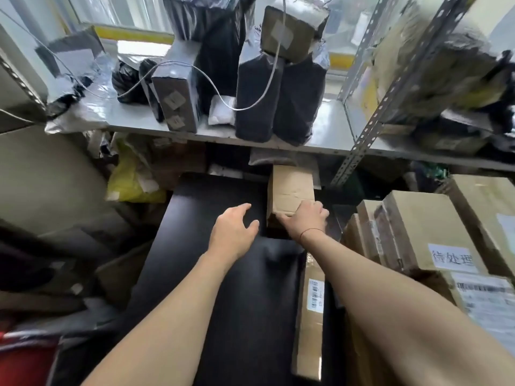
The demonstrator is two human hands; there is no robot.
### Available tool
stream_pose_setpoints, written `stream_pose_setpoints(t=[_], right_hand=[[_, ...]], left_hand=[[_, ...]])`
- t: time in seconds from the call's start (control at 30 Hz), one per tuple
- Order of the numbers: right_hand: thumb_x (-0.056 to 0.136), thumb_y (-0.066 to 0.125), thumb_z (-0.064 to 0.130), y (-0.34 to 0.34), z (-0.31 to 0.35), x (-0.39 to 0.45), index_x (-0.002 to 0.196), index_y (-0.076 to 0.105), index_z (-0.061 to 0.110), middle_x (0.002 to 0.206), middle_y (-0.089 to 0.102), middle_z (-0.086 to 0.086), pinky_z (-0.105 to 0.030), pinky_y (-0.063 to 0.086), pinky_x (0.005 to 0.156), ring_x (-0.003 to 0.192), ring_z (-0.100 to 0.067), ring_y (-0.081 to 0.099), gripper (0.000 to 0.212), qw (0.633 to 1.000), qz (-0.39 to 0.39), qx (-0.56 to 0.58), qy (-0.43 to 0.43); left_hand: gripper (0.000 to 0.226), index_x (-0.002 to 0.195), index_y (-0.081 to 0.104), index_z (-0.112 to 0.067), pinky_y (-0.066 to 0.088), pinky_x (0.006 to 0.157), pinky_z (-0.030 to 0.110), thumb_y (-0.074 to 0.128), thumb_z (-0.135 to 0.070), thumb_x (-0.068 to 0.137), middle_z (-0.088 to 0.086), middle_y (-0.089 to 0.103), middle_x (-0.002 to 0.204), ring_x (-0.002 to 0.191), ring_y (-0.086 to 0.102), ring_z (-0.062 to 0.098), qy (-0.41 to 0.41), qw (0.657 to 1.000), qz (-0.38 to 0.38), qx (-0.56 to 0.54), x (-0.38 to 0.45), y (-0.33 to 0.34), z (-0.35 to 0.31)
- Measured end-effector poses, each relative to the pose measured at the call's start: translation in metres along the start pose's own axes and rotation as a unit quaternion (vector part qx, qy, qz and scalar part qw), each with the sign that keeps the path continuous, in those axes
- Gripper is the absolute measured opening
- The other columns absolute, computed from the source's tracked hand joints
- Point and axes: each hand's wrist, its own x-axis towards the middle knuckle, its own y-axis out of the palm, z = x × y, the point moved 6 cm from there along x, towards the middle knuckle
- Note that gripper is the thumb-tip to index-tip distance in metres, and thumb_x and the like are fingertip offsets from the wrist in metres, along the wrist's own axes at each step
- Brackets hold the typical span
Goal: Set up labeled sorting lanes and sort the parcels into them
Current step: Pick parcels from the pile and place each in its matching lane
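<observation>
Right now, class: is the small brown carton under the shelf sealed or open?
Cannot tell. The brown carton shows creased flaps lying flat, but no tape is clear, and the right hand grips its near end.

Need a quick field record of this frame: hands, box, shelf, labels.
right hand: grips near end of small box
left hand: open, beside box, holds nothing
box position: under shelf edge, at far end of black surface
shelf: dark wrapped parcels standing
handwritten label: on carton at right
</observation>
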Motion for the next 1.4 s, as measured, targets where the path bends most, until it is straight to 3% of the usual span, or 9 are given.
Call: stream_pose_setpoints(t=[0.3,0.6,0.73,0.83,0.93,1.03,1.1,1.23,1.4], right_hand=[[0.056,0.075,0.09,0.038,0.016,0.048,0.138,0.053,0.017,0.158,0.035,-0.02,-0.055,0.034,0.117,0.143,-0.041,0.036,0.112,0.998,-0.024,-0.022,0.061],[0.07,0.078,0.062,0.039,0.03,0.022,0.127,0.038,0.034,0.145,0.037,-0.004,-0.055,0.039,0.112,0.133,-0.035,0.039,0.074,0.974,-0.002,0.226,0.033],[0.069,0.086,0.05,0.046,0.033,-0.006,0.15,0.033,0.049,0.146,0.055,-0.006,-0.044,0.054,0.105,0.124,-0.026,0.062,0.097,0.841,0.134,0.525,-0.01],[0.078,0.076,0.044,0.051,0.034,-0.027,0.151,0.045,0.045,0.14,0.064,-0.003,-0.04,0.053,0.095,0.118,-0.022,0.066,0.08,0.781,0.211,0.587,-0.004],[0.082,0.07,0.049,0.067,0.029,-0.044,0.151,0.053,0.027,0.143,0.062,-0.008,-0.048,0.054,0.1,0.121,-0.026,0.061,0.075,0.69,0.305,0.655,0.04],[0.091,0.06,0.046,0.077,0.029,-0.057,0.149,0.055,0.014,0.149,0.056,-0.019,-0.064,0.03,0.121,0.133,-0.038,0.05,0.067,0.624,0.354,0.693,0.072],[0.098,0.055,0.038,0.082,0.028,-0.065,0.149,0.054,0.009,0.151,0.056,-0.021,-0.066,0.03,0.121,0.139,-0.044,0.05,0.059,0.635,0.356,0.681,0.078],[0.102,0.067,0.019,0.078,0.015,-0.058,0.151,0.055,0.025,0.134,0.068,-0.006,-0.048,0.052,0.11,0.122,-0.031,0.069,0.051,0.796,0.242,0.555,0.016],[0.098,0.062,0.056,0.07,0.032,-0.063,0.144,0.058,0.044,0.142,0.063,0.009,-0.048,0.048,0.113,0.138,-0.026,0.054,0.048,0.824,0.236,0.515,-0.01]], left_hand=[[0.059,0.157,0.045,-0.032,0.038,0.118,0.036,0.062,-0.041,0.101,-0.003,0.049,0.158,0.145,0.045,0.021,-0.026,0.998,0.056,-0.031,0.046,0.033,0.033],[0.056,0.161,0.039,-0.027,0.037,0.118,0.039,0.049,-0.044,0.108,0.002,0.047,0.16,0.146,0.043,0.024,-0.09,0.989,0.061,-0.1,0.045,0.013,0.064],[0.058,0.162,0.037,-0.028,0.035,0.118,0.04,0.038,-0.054,0.109,0.003,0.044,0.162,0.148,0.041,0.025,-0.145,0.973,0.053,-0.17,0.045,-0.003,0.079],[0.068,0.162,0.034,-0.035,0.038,0.12,0.045,0.041,-0.068,0.103,-0.003,0.043,0.162,0.144,0.045,0.025,-0.17,0.946,0.066,-0.269,0.046,-0.005,0.09],[0.065,0.162,0.034,-0.032,0.049,0.112,0.049,0.045,-0.062,0.105,-0.005,0.054,0.15,0.13,0.059,0.024,-0.185,0.878,0.107,-0.428,0.034,0.004,0.091],[0.051,0.145,0.055,-0.026,0.053,0.105,0.058,0.048,-0.058,0.105,0.002,0.072,0.134,0.118,0.069,0.024,-0.191,0.808,0.155,-0.535,0.019,0.009,0.086],[0.043,0.141,0.057,-0.022,0.055,0.102,0.06,0.05,-0.049,0.108,0.006,0.075,0.129,0.116,0.072,0.027,-0.184,0.782,0.143,-0.578,0.016,0.005,0.085],[0.032,0.14,0.058,-0.023,0.056,0.105,0.051,0.054,-0.035,0.11,0.001,0.077,0.124,0.114,0.075,0.024,-0.151,0.843,0.082,-0.51,0.022,-0.015,0.098],[0.028,0.137,0.06,-0.042,0.057,0.104,0.044,0.054,-0.041,0.109,-0.017,0.076,0.119,0.112,0.073,0.011,-0.132,0.909,0.054,-0.391,0.023,-0.022,0.108]])
